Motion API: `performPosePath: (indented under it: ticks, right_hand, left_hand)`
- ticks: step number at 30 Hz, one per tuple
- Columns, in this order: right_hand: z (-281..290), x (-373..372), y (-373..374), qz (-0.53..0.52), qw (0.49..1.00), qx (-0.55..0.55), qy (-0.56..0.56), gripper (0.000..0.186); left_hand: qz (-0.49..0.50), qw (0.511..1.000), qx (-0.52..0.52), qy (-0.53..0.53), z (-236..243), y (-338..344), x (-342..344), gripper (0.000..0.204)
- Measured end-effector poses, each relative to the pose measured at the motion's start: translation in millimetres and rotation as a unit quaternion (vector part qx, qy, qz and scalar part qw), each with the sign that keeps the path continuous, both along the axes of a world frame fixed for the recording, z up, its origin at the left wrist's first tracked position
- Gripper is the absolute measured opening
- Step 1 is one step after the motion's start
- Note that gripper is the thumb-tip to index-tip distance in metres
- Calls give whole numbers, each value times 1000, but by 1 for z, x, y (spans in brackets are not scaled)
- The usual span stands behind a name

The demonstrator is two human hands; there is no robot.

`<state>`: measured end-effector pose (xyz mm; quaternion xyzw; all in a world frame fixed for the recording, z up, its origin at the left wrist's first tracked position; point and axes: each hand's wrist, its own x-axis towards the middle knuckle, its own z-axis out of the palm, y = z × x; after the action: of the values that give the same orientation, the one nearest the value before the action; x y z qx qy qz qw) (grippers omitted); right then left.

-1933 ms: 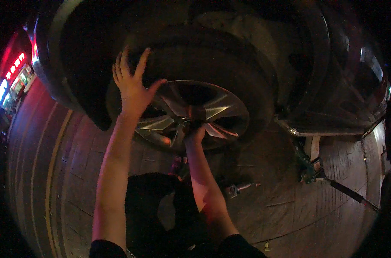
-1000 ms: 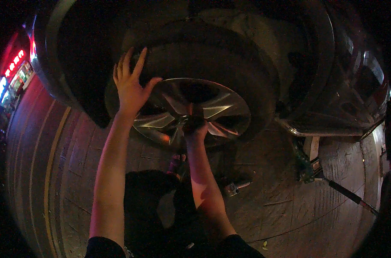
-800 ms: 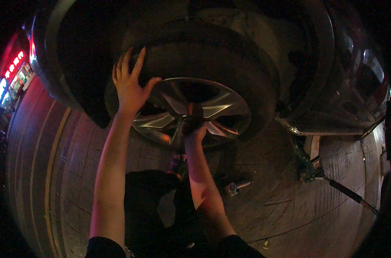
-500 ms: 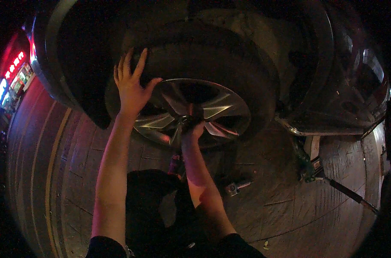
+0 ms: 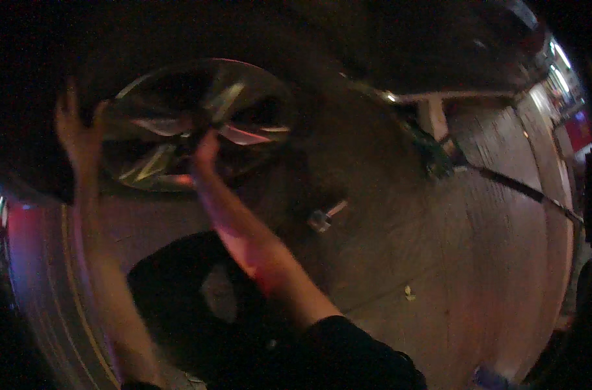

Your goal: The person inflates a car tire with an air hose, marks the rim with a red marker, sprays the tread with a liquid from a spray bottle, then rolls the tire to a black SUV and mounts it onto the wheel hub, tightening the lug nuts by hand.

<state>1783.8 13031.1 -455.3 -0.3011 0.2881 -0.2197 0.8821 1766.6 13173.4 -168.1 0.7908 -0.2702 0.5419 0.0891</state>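
A silver multi-spoke car wheel (image 5: pixel 244 135) with a dark tyre stands upright in front of me, under the car's body. My left hand (image 5: pixel 80 133) rests against the tyre at the wheel's left side, its fingers spread and holding nothing. At the hub in the wheel's centre is my right hand (image 5: pixel 206 148). Shadow and blur hide its fingers, so whatever it grips or touches there cannot be made out. On the ground right of the wheel lies a small metallic tool (image 5: pixel 321 221) with a short shaft; its kind is unclear.
A green floor jack (image 5: pixel 440 159) stands under the car's sill at the right, its long dark handle (image 5: pixel 517 186) reaching toward the right edge. A small yellowish scrap (image 5: pixel 410 292) lies on the paved ground (image 5: pixel 387 260). Lit shopfronts show at the far right.
My view has swung to the right, so wheel, hands and tool now sit further left and higher in the picture. Both hands keep their places at the wheel.
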Motion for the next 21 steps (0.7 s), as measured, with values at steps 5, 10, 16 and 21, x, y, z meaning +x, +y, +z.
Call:
performPosePath:
  ticks: [5,10,16,21]
  right_hand:
    - [-2,-63,-25,50,996,-78,3,49]
    - [44,-245,-61,288,938,-179,-76,29]
    - [55,-333,-146,237,967,-56,74,45]
    - [14,-343,-159,279,930,-150,186,41]
  left_hand:
    - [32,997,73,7,-23,22,23,75]
    - [-13,1000,-12,-10,-78,31,-36,58]
    - [-111,844,-95,516,-419,-42,-108,68]
    - [-226,671,-30,705,-572,-25,-248,86]
